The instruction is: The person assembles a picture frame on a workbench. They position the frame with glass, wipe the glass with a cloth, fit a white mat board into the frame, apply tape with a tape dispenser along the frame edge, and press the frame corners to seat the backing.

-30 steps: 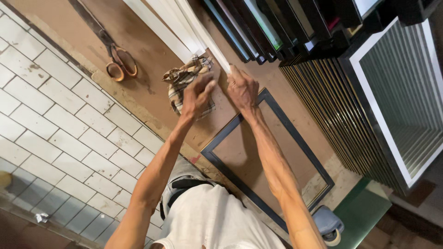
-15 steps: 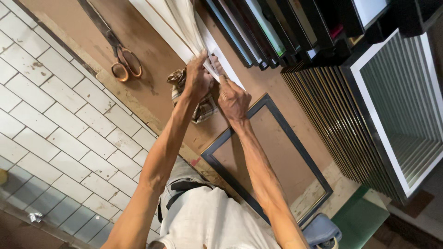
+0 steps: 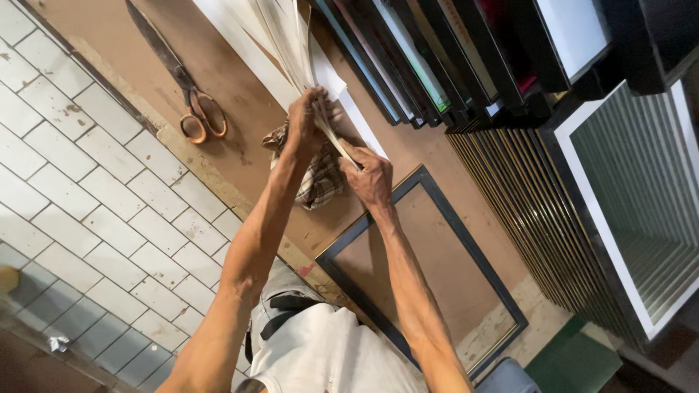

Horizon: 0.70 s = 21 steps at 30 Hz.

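A stack of white sheets (image 3: 291, 36) leans on the brown worktable (image 3: 240, 109). My left hand (image 3: 306, 120) grips the lower ends of several of these sheets and holds them apart. Just below it, my right hand (image 3: 370, 178) pinches the bottom edge of one thin sheet. A crumpled checked cloth (image 3: 319, 185) lies on the table under both hands. An empty black picture frame (image 3: 437, 200) lies flat close to my right forearm.
Large scissors with orange handles (image 3: 191, 102) lie on the table to the left. Many framed pictures (image 3: 451, 65) and gold-edged mouldings (image 3: 524, 211) stand packed along the right, beside a white-framed pane (image 3: 619, 240). White floor tiles (image 3: 87, 182) fill the left.
Both hands have left the checked cloth and moved up to the white sheets. My left hand now fans them apart, and my right hand has taken hold of one edge.
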### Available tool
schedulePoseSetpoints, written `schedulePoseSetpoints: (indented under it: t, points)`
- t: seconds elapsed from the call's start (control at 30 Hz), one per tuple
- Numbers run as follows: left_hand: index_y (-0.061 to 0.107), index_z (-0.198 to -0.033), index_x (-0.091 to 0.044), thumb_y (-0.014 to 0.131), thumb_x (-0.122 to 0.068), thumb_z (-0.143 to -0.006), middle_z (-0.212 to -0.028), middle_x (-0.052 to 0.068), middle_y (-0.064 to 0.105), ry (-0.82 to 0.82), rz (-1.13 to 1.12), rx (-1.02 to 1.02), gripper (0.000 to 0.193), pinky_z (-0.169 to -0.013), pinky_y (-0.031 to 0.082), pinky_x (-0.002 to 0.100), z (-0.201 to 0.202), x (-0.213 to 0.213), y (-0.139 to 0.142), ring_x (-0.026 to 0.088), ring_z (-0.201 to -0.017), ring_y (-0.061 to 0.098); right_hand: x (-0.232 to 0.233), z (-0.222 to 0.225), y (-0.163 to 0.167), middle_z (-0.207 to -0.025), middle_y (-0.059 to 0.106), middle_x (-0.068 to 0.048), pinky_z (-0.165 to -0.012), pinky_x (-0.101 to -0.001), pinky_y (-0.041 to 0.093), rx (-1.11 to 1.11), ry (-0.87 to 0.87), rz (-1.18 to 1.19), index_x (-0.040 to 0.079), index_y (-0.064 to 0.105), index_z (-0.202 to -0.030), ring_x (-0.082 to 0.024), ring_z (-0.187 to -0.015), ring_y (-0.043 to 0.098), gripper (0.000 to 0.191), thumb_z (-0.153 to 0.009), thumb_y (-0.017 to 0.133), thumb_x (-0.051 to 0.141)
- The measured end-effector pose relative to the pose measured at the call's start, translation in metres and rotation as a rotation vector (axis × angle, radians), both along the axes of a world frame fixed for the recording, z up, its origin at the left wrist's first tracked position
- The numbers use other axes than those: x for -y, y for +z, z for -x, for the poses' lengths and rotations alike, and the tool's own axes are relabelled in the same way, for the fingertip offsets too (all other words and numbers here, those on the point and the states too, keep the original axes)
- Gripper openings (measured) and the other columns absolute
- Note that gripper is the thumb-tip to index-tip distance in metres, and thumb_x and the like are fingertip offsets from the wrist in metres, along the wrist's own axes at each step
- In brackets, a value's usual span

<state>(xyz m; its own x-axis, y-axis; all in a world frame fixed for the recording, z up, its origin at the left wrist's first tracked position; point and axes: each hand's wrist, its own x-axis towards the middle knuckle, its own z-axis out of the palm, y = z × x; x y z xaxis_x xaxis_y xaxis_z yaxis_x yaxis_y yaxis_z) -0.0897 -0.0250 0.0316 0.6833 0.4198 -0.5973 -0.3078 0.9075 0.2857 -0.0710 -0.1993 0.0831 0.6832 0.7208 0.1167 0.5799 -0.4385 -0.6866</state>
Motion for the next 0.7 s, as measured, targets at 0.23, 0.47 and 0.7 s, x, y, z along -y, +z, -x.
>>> schedulePoseSetpoints:
  t: [0.23, 0.47, 0.7]
  points:
    - [0.061, -0.099, 0.007, 0.067, -0.010, -0.091, -0.085, 0.019, 0.068, 0.025, 0.011, 0.057, 0.020, -0.068, 0.063, 0.039, -0.028, -0.033, 0.014, 0.029, -0.073, 0.070, 0.014, -0.022, -0.008, -0.098, 0.079, -0.005, -0.068, -0.0309, 0.057, -0.015, -0.068, 0.040, 0.017, 0.080, -0.114, -0.018, -0.076, 0.077, 0.032, -0.083, 0.081, 0.007]
    - [0.063, -0.121, -0.003, 0.068, -0.027, -0.095, -0.089, 0.020, 0.068, -0.296, -1.404, -0.678, 0.036, -0.056, 0.053, 0.038, -0.039, -0.070, 0.004, 0.028, -0.069, 0.065, 0.022, -0.048, -0.004, -0.101, 0.078, -0.002, -0.068, -0.0284, 0.060, -0.179, -0.100, -0.042, 0.017, 0.078, -0.117, -0.016, -0.077, 0.077, 0.033, -0.085, 0.081, 0.008]
    - [0.054, -0.135, -0.008, 0.073, -0.072, -0.087, -0.107, 0.015, 0.065, -0.155, -1.815, -1.182, 0.082, -0.084, 0.053, 0.047, -0.033, -0.106, 0.008, 0.029, -0.096, 0.060, 0.014, -0.035, 0.002, -0.103, 0.079, -0.002, -0.065, -0.0317, 0.056, 0.129, -0.046, 0.038, 0.016, 0.081, -0.113, -0.017, -0.076, 0.074, 0.031, -0.082, 0.084, 0.011]
